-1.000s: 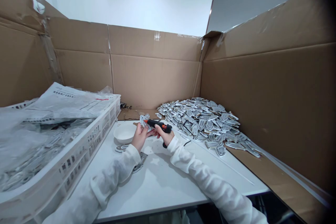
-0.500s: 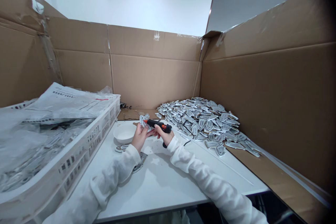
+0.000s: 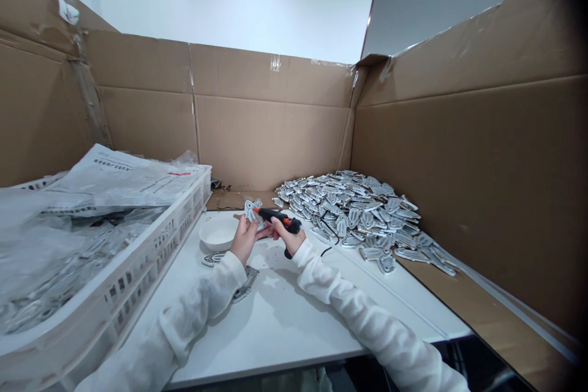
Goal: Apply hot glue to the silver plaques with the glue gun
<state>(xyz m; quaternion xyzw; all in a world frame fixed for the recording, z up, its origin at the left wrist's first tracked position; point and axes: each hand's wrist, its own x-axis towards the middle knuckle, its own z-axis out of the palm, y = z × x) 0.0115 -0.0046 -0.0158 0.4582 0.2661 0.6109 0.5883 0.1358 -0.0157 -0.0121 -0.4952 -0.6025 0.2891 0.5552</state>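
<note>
My right hand [image 3: 287, 237] is wrapped round a black and orange glue gun [image 3: 279, 219], its nozzle pointing left. The nozzle tip meets or nearly meets a small grey-and-white flat piece [image 3: 252, 211] that my left hand [image 3: 245, 237] pinches upright. Exact contact at the tip is too small to make out. Just left of my left hand sits a white round bowl [image 3: 215, 234]. Flat patterned pieces [image 3: 212, 258] lie on the table in front of the bowl, and more [image 3: 247, 283] lie partly hidden beside my left sleeve.
A large pile of grey-and-white pieces [image 3: 349, 208] covers the back right of the white table [image 3: 285, 331]. At the left stands a white plastic basket [image 3: 138, 269] holding plastic bags and a printed white bag [image 3: 124, 177]. Cardboard walls [image 3: 271, 128] enclose the back and sides.
The glue gun's nozzle has shifted very slightly to the right against the held piece. Both hands keep their grips and stay nearly in place.
</note>
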